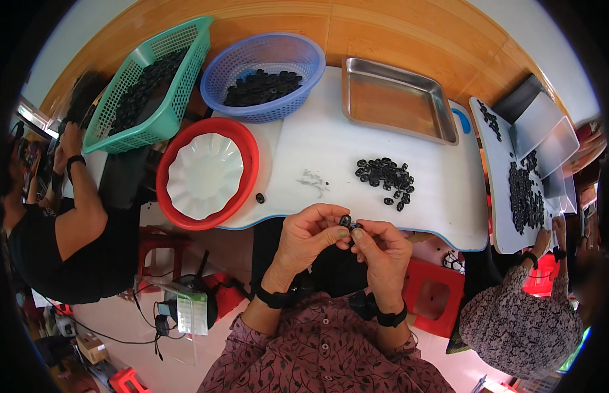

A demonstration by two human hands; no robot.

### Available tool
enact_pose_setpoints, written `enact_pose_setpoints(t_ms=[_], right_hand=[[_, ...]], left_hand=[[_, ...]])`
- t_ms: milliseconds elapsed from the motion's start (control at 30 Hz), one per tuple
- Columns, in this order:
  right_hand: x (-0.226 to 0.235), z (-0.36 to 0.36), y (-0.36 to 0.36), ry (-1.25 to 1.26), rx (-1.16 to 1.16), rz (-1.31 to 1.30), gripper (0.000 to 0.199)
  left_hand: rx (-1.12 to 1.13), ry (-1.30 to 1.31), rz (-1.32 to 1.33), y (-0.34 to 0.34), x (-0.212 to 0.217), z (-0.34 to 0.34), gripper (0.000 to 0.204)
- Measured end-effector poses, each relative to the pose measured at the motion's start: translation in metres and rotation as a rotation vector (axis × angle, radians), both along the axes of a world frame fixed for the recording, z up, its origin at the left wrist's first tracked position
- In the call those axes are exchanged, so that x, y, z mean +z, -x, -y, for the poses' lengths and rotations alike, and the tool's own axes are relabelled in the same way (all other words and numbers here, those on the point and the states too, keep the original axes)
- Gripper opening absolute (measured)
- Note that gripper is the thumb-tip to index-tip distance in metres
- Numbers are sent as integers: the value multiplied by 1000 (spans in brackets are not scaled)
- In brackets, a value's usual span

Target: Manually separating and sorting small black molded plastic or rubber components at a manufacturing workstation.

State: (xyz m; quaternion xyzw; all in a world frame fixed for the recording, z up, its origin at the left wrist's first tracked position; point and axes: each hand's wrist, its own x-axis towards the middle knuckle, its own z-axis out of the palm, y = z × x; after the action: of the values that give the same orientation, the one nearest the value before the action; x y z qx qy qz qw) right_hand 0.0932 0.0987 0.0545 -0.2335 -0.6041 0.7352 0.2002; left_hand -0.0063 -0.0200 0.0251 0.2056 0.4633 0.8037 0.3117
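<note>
Just past the table's front edge, both my hands meet at small black oval parts. My left hand (311,236) pinches one black oval part (345,221) between thumb and fingers. Close against it, my right hand (381,247) is closed in a pinch at the same spot; fingertips mostly cover whatever it grips. Beyond my hands, a loose pile of black oval parts (385,173) lies on the white table (304,141). Left of that pile are thin grey slivers (314,182). A lone black part (260,198) sits beside the red basin.
A red basin (253,157) holds a white scalloped dish (206,173). Behind stand a green basket (194,72) and a blue-violet basket (268,114), both with black parts. A metal tray (402,98) is at the back. People work at both sides; a red stool (435,298) stands right.
</note>
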Motion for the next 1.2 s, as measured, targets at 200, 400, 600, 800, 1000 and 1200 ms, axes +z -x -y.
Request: enact_pose_setpoints(t_ms=[200,400,600,800,1000,1200], right_hand=[[0,1,-1,-38,-4,4,14],[2,0,-2,-56,2,38,13],[1,-1,-2,-27,10,52,13],[0,-4,-2,10,12,68,12],[-3,-6,-3,46,27,60,12],[-3,-9,-4,46,65,60,11]], left_hand=[[-17,18,-49,-2,-1,1,28],[-11,79,-121,-2,2,2,28],[11,121,-198,-2,3,3,27],[16,193,-318,0,10,4,25],[3,228,-360,0,14,5,24],[-7,252,-381,1,18,7,24]])
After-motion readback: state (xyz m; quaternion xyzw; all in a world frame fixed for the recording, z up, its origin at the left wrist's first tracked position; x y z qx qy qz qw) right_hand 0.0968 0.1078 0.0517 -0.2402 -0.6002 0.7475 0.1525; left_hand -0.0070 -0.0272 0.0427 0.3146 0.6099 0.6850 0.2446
